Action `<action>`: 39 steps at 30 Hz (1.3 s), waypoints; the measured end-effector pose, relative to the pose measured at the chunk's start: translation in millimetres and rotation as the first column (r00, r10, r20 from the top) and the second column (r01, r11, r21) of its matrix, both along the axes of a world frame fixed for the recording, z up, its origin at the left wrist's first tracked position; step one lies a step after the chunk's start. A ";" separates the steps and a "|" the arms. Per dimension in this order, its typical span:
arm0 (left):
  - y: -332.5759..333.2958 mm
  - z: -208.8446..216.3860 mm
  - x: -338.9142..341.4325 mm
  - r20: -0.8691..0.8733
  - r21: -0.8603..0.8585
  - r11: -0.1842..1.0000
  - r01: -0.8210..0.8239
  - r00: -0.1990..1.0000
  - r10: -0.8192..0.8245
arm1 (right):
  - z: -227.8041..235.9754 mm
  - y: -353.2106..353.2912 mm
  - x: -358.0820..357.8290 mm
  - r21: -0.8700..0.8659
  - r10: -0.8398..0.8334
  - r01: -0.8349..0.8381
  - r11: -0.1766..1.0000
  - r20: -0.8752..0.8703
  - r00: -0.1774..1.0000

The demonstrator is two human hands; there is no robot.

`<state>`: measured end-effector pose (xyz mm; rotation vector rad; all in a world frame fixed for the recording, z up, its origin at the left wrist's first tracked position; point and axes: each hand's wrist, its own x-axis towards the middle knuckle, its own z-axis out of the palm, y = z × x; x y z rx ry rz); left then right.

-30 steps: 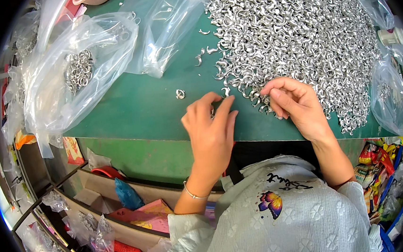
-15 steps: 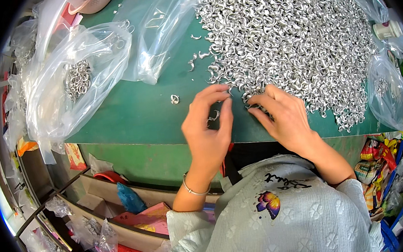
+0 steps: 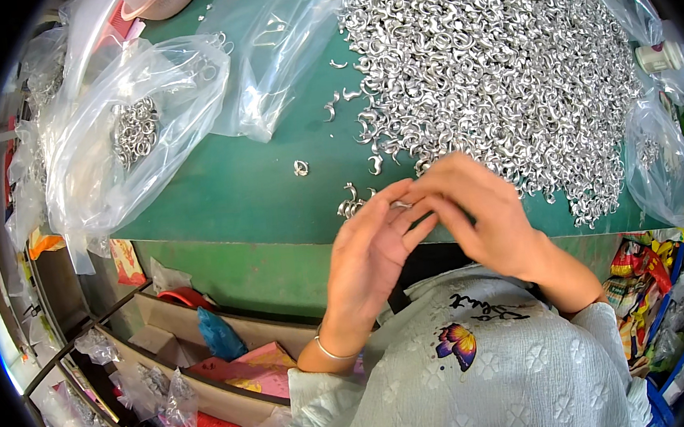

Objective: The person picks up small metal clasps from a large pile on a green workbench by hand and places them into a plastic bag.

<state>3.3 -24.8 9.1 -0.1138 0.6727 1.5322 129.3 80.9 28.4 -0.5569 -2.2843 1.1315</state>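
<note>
My left hand (image 3: 369, 251) is turned palm inward near the front edge of the table. A small curved silver metal piece (image 3: 401, 204) shows at its fingertips. My right hand (image 3: 483, 218) meets it there, its bent fingers closed against the left fingers; what they pinch is hidden. Just left of my left fingers lies a small cluster of curved silver pieces (image 3: 348, 203), partly covered by the hand. Beyond both hands spreads a large heap of the same kind of pieces (image 3: 491, 65). One silver ring-shaped piece (image 3: 301, 168) lies apart on the green table (image 3: 252, 196).
A clear plastic bag (image 3: 185, 157) with silver rings (image 3: 136, 132) lies at the left, beside a flat clear bag (image 3: 274, 66). A pink basket (image 3: 169, 1) stands far left. More bags (image 3: 655, 161) and a white bottle (image 3: 659, 58) line the right edge. Below is an open drawer (image 3: 163, 340).
My hands have come together and nearer to me, away from the heap's edge. Earlier they were apart. The metal cluster by my left hand now shows more.
</note>
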 end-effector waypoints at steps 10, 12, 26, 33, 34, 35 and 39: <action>-2.2 -8.8 -29.9 -0.259 0.153 0.986 -0.069 0.960 0.107 | -14.8 31.5 -36.6 0.355 -0.045 -0.026 0.935 0.190 0.981; 4.7 -3.4 -37.9 -0.508 0.077 0.989 -0.130 0.848 0.151 | -21.6 30.3 -42.3 0.470 -0.027 -0.106 0.877 0.268 0.963; 62.7 -7.8 -56.8 -0.842 -0.009 0.985 -0.171 0.532 0.085 | -20.5 54.2 16.7 0.582 -0.226 -0.035 0.812 0.370 0.901; 60.7 -10.2 -40.3 -0.892 0.095 0.994 0.048 0.448 0.064 | -13.3 32.6 28.0 0.505 -0.272 0.095 0.858 0.290 0.917; 58.5 -9.2 -38.9 -0.888 0.111 0.991 0.074 0.456 0.065 | -12.7 26.5 26.6 0.480 -0.255 0.095 0.872 0.280 0.925; 53.7 -8.5 -36.2 -0.918 0.115 0.993 0.040 0.387 0.090 | -13.3 20.4 26.4 0.469 -0.164 -0.023 0.883 0.353 0.921; 32.8 -1.2 -19.3 -0.945 -0.010 1.000 -0.012 -0.326 -0.013 | -24.9 17.5 23.5 0.475 -0.078 -0.152 0.867 0.431 0.899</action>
